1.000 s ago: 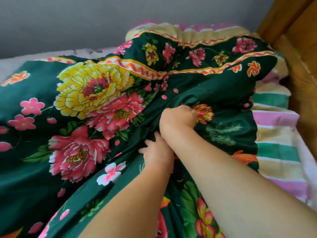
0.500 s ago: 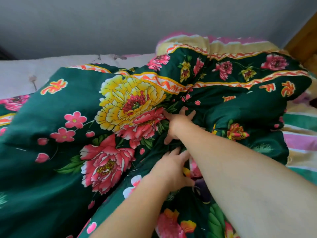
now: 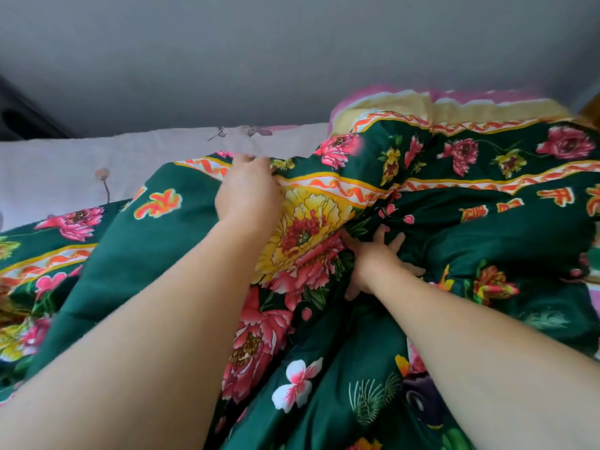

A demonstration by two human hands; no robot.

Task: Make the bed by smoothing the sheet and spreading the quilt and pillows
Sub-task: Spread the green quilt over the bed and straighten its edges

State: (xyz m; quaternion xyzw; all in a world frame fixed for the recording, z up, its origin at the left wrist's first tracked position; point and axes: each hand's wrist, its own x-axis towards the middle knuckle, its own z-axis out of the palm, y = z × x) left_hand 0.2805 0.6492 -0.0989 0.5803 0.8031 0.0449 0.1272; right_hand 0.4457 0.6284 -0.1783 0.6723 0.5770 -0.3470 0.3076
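A dark green quilt (image 3: 156, 254) with large pink and yellow flowers lies bunched across the bed. My left hand (image 3: 248, 193) grips its far bordered edge, fingers curled over the orange and white trim. My right hand (image 3: 376, 258) rests flat on a crease in the middle of the quilt, fingers spread and holding nothing. A striped pink and yellow pillow (image 3: 422, 105) sits at the far right, partly under the quilt. The pale pink sheet (image 3: 81, 170) shows beyond the quilt at the far left.
A grey wall (image 3: 292, 53) runs along the far side of the bed. A wooden headboard corner (image 3: 592, 108) shows at the right edge. A dark object (image 3: 19, 118) sits at the far left.
My left hand has moved from the quilt's middle up to the far edge and closed on it. My right hand stays spread on the crease. The view has shifted left.
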